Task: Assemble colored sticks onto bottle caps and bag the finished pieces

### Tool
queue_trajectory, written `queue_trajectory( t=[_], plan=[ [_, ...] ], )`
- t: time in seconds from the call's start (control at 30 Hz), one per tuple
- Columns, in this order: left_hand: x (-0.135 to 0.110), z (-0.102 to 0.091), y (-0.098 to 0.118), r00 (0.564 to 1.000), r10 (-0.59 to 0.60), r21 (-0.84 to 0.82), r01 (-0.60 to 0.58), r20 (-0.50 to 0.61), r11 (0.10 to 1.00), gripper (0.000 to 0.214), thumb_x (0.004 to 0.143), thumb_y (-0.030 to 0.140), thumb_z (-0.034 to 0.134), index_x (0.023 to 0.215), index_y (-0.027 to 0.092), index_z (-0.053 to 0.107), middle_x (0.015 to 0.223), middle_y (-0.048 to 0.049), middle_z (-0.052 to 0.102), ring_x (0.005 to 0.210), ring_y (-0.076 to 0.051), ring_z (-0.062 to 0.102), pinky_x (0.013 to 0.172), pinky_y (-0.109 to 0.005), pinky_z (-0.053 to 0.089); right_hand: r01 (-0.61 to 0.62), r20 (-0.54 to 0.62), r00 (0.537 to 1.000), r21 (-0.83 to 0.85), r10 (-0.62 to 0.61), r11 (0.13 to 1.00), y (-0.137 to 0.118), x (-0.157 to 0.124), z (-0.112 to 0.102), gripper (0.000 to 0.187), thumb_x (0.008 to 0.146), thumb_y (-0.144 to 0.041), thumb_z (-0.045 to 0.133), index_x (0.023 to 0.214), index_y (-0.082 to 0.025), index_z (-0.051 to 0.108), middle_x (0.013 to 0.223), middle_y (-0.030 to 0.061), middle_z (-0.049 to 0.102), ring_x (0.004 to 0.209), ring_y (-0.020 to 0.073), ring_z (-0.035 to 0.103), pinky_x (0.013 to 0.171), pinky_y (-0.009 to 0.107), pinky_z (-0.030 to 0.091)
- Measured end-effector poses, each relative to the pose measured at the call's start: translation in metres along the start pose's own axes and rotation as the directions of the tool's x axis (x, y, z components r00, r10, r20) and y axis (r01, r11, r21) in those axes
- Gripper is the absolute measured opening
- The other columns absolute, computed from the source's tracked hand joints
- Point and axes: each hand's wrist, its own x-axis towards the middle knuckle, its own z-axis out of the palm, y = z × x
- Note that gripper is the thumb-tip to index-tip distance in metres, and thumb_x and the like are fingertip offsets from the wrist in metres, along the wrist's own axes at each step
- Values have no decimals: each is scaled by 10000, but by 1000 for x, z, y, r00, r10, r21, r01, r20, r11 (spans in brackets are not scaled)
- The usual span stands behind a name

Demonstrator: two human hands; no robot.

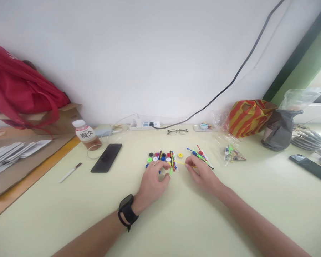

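Note:
My left hand, a black watch on its wrist, curves over the near side of several small round plastic discs in various colours. Its thumb and forefinger are apart. By those fingertips lies a bunch of coloured plastic arrows, with a green one close to the thumb; whether they touch is unclear. My right hand is closed in a pinch on a thin yellow plastic arrow that points left toward the bunch. A lone yellow disc sits just beyond it. More arrows lie behind my right hand, partly hidden.
To the left are a phone, a drink bottle and a white pen. Eyeglasses and a power strip lie by the wall. At right are a clear bag of small parts, a striped bag and a dark handset.

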Motion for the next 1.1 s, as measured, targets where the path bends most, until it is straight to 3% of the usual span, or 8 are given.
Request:
queue_trajectory(
  t=[0.1,0.3,0.43,0.53,0.7,0.97,1.1],
  plan=[
    [-2,-2,3,999,25,105,-28,27,994,195,827,113,625,936,263,687,916,-3,747,959,-256,641,856,-410,494,-79,-78,994,20,80,997,5,0,0,117,1033,-247,404,998,-236,516,919,58,635,821,212,605,780,353,508],
    [-4,-4,10,992,19,254,-51,126,966,86,895,210,623,884,264,690,838,-18,735,888,-270,612,755,-402,468,-75,-163,984,-21,70,997,18,1,0,214,993,-176,410,1029,-227,614,1016,83,686,932,236,659,825,376,512],
    [-6,-4,12,979,64,165,-96,192,982,117,902,184,610,920,263,694,900,-18,743,913,-262,609,796,-404,486,-70,-147,987,-43,63,997,20,1,2,267,953,-130,431,1049,-220,664,1070,99,709,992,255,680,876,411,525],
    [-7,-2,10,974,85,100,-108,210,989,127,903,178,612,941,262,700,913,-23,734,929,-259,613,819,-408,499,-92,-128,988,-82,81,992,19,0,2,271,922,-110,449,1027,-211,678,1073,105,718,972,261,688,831,406,541],
    [-8,0,7,970,92,68,-110,224,992,141,909,177,611,976,268,696,950,-21,742,983,-263,614,850,-417,512,-106,-75,993,-155,95,982,18,-1,1,288,883,-75,450,987,-197,689,1018,97,723,903,258,693,770,395,544],
    [-6,0,8,962,142,33,-154,234,988,139,911,153,607,969,258,678,990,-15,743,1018,-259,613,924,-431,500,-64,-41,998,-227,56,972,15,0,0,317,861,-41,429,987,-191,679,1036,101,723,965,257,692,846,397,522],
    [-7,0,10,970,120,16,-126,213,992,144,923,181,614,1029,258,673,1071,-24,729,1075,-254,628,977,-432,487,-135,-70,990,-307,120,942,8,0,-5,180,824,-86,478,766,-214,591,819,52,681,740,215,637,660,319,444]
  ],
)
